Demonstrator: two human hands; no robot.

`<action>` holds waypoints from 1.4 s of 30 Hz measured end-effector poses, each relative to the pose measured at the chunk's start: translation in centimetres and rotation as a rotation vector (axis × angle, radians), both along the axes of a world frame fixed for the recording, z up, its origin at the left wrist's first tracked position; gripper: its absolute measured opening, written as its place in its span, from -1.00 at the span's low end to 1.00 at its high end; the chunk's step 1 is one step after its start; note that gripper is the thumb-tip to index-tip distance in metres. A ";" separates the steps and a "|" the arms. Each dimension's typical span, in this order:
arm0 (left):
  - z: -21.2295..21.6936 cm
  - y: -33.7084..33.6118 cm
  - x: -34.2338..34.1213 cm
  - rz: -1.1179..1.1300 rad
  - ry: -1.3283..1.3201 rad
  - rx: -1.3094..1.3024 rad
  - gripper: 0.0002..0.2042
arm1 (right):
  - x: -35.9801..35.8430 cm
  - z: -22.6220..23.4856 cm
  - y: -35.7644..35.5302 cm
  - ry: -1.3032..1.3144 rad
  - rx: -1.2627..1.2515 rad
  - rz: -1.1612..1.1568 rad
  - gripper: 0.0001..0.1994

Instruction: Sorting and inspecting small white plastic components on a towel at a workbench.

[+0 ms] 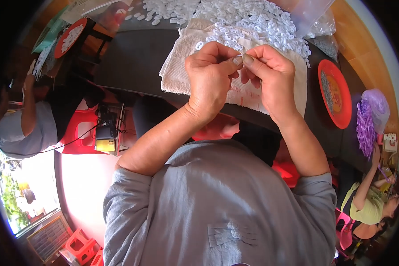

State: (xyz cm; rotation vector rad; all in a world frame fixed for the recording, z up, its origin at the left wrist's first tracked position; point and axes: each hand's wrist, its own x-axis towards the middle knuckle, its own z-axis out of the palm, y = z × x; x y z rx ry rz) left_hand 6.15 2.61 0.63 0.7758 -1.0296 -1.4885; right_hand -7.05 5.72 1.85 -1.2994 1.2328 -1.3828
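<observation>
My left hand (210,82) and my right hand (275,77) meet tip to tip over the near part of a cream towel (177,73). Thumbs and fingers of both are closed in a pinch on a small white piece (240,55), mostly hidden by the fingertips. Just beyond them, a large heap of small white plastic oval pieces with holes (261,22) is spread on the towel. A few loose ovals lie close to my left knuckles.
On the dark table (133,62), a red plate (334,93) with small grey bits stands at right, near a clear plastic bag (321,33). Purple strips (365,126) hang farther right. Co-workers sit at left (26,126) and right (370,206). A red stool (80,131) stands left.
</observation>
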 end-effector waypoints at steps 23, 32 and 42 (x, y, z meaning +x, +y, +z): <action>-1.9 -0.9 2.5 -0.122 -0.043 0.095 -0.90 | -4.0 -0.7 -3.1 1.484 -0.488 0.079 -0.91; -1.5 -0.7 2.1 -0.082 -0.004 0.143 -0.88 | -2.3 1.9 -1.6 0.209 0.145 0.102 -0.88; -0.1 0.1 0.9 -0.031 0.076 0.062 -0.92 | -2.0 1.7 -1.1 0.001 0.188 0.045 -0.88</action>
